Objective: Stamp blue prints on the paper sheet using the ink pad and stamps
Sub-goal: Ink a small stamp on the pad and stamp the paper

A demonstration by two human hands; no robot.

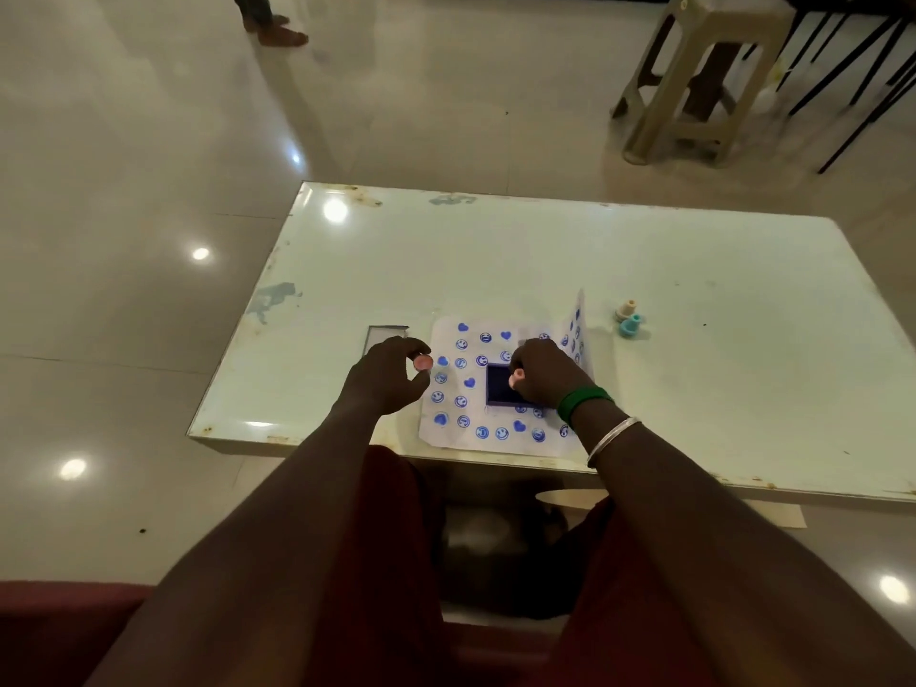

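Table [694, 339] — paper sheet [448, 339] at its near edge, mostly filled with crisp blue smileys and hearts. The middle, under the ink pad [498, 386], is probably what remains. Right hand [545, 374] pinches a pink stamp [515, 378] at the pad. Left hand [384, 379] pinches another stamp [423, 361] over the sheet's left edge. 2 spare stamps [629, 322] lie right of the sheet.

Glossy cream tiled floor [124, 166] with lamp reflections, worn pale table [495, 250], beige plastic stool [694, 81]
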